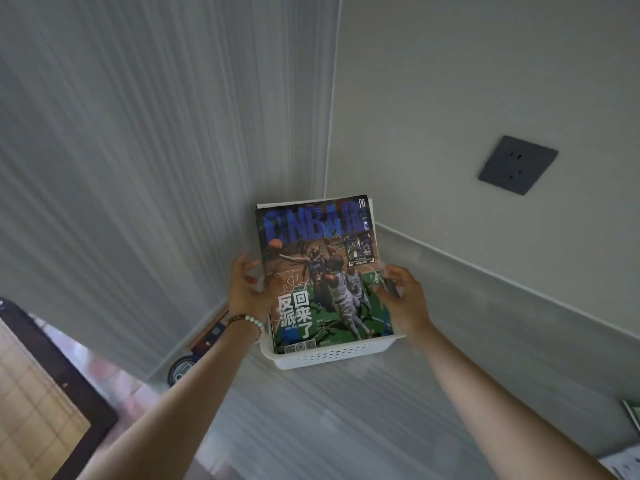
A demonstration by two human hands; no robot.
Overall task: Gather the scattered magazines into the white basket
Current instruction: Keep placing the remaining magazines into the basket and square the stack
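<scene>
A white perforated basket (332,356) stands on the grey surface in the corner of the walls. Magazines stand upright in it and lean back; the front one is a basketball magazine (322,268) with a blue title and a green court. My left hand (247,289), with a bead bracelet at the wrist, rests against the magazine's left edge with its fingers spread. My right hand (405,296) is on the right edge, thumb over the cover. More white pages show behind the front magazine.
A dark wall socket (517,165) is on the right wall. Other printed papers (632,415) lie at the far right edge. A dark-framed board (52,393) sits lower left. Books (211,332) and a round object (180,370) lie in the gap left of the surface.
</scene>
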